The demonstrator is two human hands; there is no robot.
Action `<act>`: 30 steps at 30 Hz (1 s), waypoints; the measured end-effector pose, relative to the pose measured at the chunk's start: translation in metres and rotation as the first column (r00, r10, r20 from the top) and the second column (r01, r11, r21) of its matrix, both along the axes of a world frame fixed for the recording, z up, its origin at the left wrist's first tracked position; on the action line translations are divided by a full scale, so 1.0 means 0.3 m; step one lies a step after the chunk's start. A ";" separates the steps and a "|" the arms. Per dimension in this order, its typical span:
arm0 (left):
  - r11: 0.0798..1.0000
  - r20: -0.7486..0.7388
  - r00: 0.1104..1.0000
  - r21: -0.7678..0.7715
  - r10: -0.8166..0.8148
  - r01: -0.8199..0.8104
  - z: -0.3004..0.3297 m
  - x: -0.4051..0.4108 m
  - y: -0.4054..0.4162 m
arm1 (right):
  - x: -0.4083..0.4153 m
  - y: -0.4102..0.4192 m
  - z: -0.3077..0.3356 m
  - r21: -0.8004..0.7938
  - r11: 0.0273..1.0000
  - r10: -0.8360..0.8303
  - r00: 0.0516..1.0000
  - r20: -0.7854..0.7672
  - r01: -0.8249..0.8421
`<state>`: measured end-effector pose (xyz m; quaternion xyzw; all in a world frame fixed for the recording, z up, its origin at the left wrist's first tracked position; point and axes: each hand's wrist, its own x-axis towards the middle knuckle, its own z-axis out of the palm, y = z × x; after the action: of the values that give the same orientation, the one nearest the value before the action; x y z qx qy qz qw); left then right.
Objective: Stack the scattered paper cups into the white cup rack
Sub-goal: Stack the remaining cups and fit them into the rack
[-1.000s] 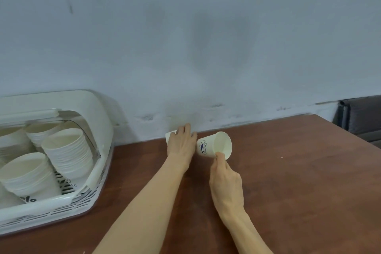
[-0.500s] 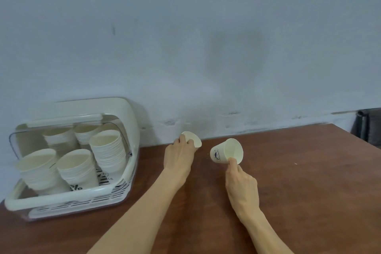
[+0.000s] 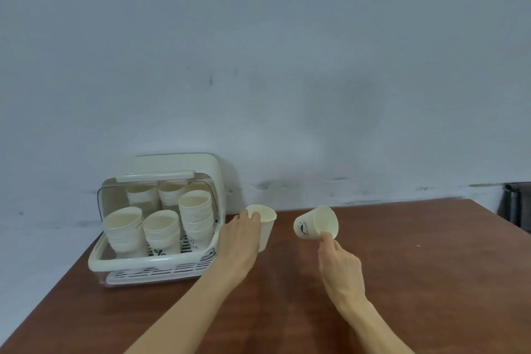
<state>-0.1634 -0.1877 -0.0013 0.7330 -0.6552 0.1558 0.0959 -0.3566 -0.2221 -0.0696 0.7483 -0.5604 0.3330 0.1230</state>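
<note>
While tilted, right hand (image 3: 340,266) pinches white cup (image 3: 315,223) (dark printed logo).

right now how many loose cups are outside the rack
2. One cup is gripped by the left hand, just right of the rack; the other cup is pinched by the right hand, tilted above the table.

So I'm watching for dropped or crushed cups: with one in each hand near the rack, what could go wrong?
The right hand only pinches its tilted cup at the rim, so it could slip or dent. The left hand carries its cup close to the white cup rack, whose tall stacks a careless insertion might topple.
</note>
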 end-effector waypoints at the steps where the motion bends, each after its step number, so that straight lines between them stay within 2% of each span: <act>1: 1.000 -0.014 1.000 -0.019 0.004 -0.004 0.006 0.013 0.015 | 0.006 0.011 0.018 -0.017 1.000 0.013 1.000 -0.009 -0.013; 8: 0.985 -0.112 0.993 -0.170 -0.035 0.015 0.052 0.109 0.127 | 0.047 0.065 0.108 -0.010 0.997 0.077 0.996 -0.034 -0.078; 13: 0.970 -0.142 0.989 -0.244 -0.028 -0.008 0.060 0.190 0.210 | 0.114 0.120 0.180 -0.102 0.981 0.164 0.986 -0.033 -0.166; 20: 0.945 -0.153 0.987 -0.312 0.055 -0.101 0.120 0.335 0.284 | 0.245 0.166 0.237 -0.091 0.973 0.207 0.976 -0.063 -0.212; 23: 0.930 -0.178 0.979 -0.334 0.100 -0.155 0.155 0.407 0.311 | 0.299 0.179 0.253 -0.104 0.961 0.245 0.962 -0.121 -0.258; 30: 0.906 -0.090 0.972 -0.353 0.216 -0.234 0.198 0.578 0.359 | 0.401 0.208 0.286 -0.141 0.931 0.308 0.931 -0.196 -0.338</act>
<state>0.0100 -0.0801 0.0583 0.7771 -0.5238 0.2657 0.2262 -0.2363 -0.1597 0.0162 0.8427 -0.3858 0.3307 0.1779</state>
